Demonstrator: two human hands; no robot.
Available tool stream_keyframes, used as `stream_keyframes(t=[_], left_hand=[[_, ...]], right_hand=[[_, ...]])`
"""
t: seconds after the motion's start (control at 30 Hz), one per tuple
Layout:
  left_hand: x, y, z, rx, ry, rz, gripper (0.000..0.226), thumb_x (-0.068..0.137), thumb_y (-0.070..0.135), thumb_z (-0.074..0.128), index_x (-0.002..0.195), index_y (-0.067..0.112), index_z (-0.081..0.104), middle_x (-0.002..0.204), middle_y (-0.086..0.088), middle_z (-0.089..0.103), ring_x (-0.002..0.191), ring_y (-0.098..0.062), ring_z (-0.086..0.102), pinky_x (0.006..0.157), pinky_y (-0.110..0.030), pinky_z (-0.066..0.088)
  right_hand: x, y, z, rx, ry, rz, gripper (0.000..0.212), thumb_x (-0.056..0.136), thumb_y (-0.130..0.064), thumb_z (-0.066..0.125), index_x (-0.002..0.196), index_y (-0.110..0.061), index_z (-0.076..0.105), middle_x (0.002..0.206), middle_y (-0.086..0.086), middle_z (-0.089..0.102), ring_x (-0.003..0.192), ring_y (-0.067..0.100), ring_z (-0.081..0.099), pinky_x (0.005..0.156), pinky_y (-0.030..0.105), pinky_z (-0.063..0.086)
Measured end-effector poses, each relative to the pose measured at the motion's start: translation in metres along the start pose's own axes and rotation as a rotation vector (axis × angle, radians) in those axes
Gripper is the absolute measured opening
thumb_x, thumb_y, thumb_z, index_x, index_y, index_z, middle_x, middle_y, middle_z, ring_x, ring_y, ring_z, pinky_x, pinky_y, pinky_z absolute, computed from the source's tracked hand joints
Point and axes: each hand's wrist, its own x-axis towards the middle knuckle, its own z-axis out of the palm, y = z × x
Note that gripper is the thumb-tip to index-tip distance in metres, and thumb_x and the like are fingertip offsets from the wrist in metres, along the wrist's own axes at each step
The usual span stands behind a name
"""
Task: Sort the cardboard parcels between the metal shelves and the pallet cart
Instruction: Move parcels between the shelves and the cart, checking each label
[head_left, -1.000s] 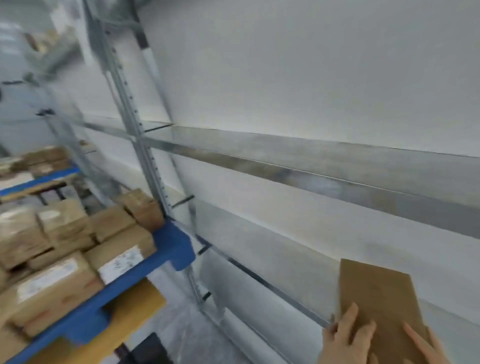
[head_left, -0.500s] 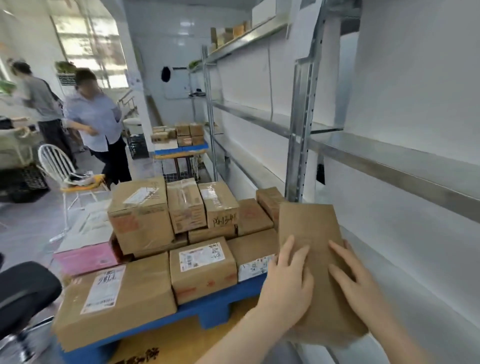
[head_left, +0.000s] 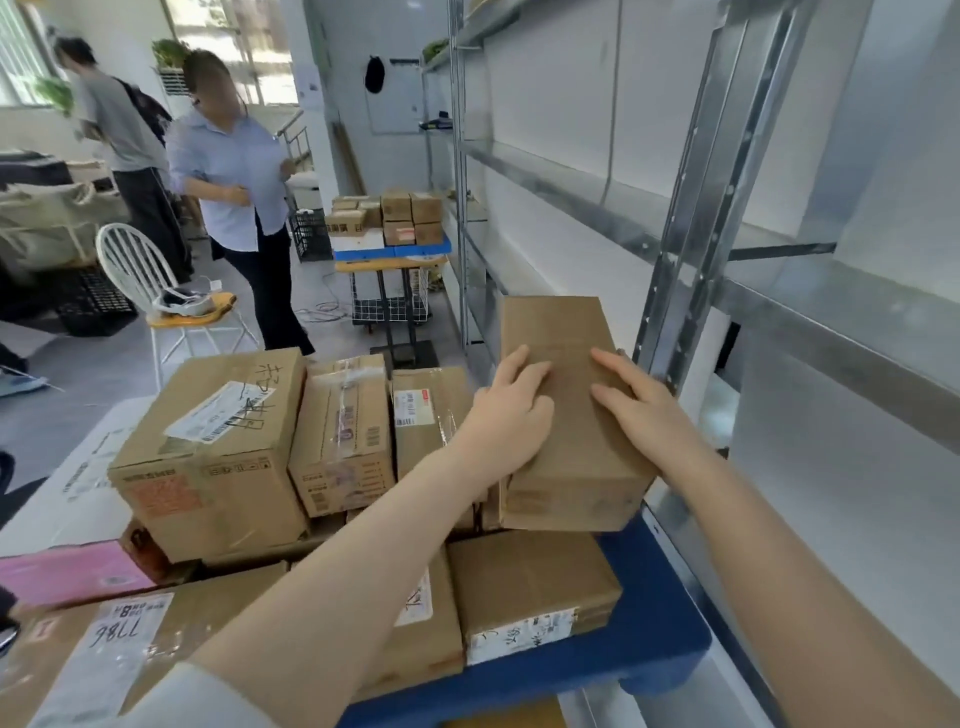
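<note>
Your left hand (head_left: 511, 423) and right hand (head_left: 641, 410) are showing bare, with no gloves, rings or watch in view. Both forearms are running uncovered from the wrists down toward six o'clock. At about seven o'clock, the edge of a pale grey sleeve (head_left: 171, 699) is showing on your left arm near the elbow, its cuff looking loose and soft. Your fingernails are appearing short and unpainted. Your right arm is showing no sleeve at all.

Head camera—close, angled down over the pallet cart (head_left: 649, 639)—facing the aisle.
</note>
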Motion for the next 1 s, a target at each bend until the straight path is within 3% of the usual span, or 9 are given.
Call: stream_keyframes(t=[0.17, 0.3, 0.5, 0.57, 0.73, 1.0], left_hand=[[0.044, -0.038, 0.017, 0.066, -0.015, -0.136, 0.049, 0.091, 0.031, 0.03, 0.14, 0.034, 0.027, 0.155, 0.012, 0.004, 0.137, -0.027, 0.022, 0.109, -0.043, 0.028], [0.058, -0.061, 0.025, 0.141, -0.025, -0.187, 0.048, 0.091, 0.032, 0.029, 0.139, 0.037, 0.026, 0.155, 0.011, 0.005, 0.132, -0.027, 0.031, 0.105, -0.046, 0.033], [0.066, -0.075, 0.025, 0.163, 0.037, -0.202, 0.047, 0.088, 0.036, 0.027, 0.134, 0.041, 0.032, 0.153, 0.015, 0.014, 0.127, -0.021, 0.038, 0.102, -0.05, 0.034], [0.067, -0.079, 0.025, 0.167, 0.034, -0.206, 0.047, 0.087, 0.035, 0.027, 0.134, 0.04, 0.033, 0.153, 0.014, 0.015, 0.129, -0.022, 0.036, 0.104, -0.049, 0.032], [0.062, -0.09, 0.039, 0.322, -0.022, -0.198, 0.049, 0.088, 0.032, 0.029, 0.137, 0.04, 0.03, 0.154, 0.007, 0.017, 0.141, -0.023, 0.013, 0.114, -0.044, 0.007], [0.058, -0.095, 0.047, 0.321, 0.019, -0.164, 0.049, 0.088, 0.035, 0.026, 0.136, 0.043, 0.026, 0.155, 0.009, 0.014, 0.142, -0.019, 0.008, 0.114, -0.04, 0.001]], right_hand=[[0.071, 0.04, 0.018, 0.04, -0.148, 0.019, 0.043, 0.091, -0.035, 0.05, 0.131, -0.048, 0.042, 0.146, -0.017, 0.026, 0.116, 0.0, 0.034, 0.089, 0.022, 0.032], [0.103, 0.062, 0.033, 0.025, -0.24, 0.043, 0.043, 0.089, -0.037, 0.051, 0.129, -0.05, 0.043, 0.153, -0.013, 0.019, 0.133, 0.009, 0.028, 0.093, 0.024, 0.029], [0.122, 0.073, 0.045, 0.093, -0.282, 0.084, 0.041, 0.087, -0.042, 0.051, 0.127, -0.051, 0.045, 0.15, -0.011, 0.028, 0.131, 0.012, 0.034, 0.107, 0.04, 0.035], [0.123, 0.075, 0.05, 0.072, -0.278, 0.082, 0.042, 0.087, -0.042, 0.05, 0.128, -0.051, 0.043, 0.151, -0.012, 0.026, 0.133, 0.012, 0.032, 0.108, 0.041, 0.033], [0.118, 0.09, 0.061, -0.019, -0.314, 0.057, 0.047, 0.091, -0.039, 0.046, 0.136, -0.046, 0.035, 0.155, -0.006, 0.015, 0.139, 0.011, 0.02, 0.111, 0.038, 0.026], [0.114, 0.092, 0.061, 0.023, -0.307, 0.072, 0.047, 0.09, -0.043, 0.044, 0.136, -0.048, 0.033, 0.154, -0.008, 0.021, 0.138, 0.01, 0.022, 0.112, 0.04, 0.026]])
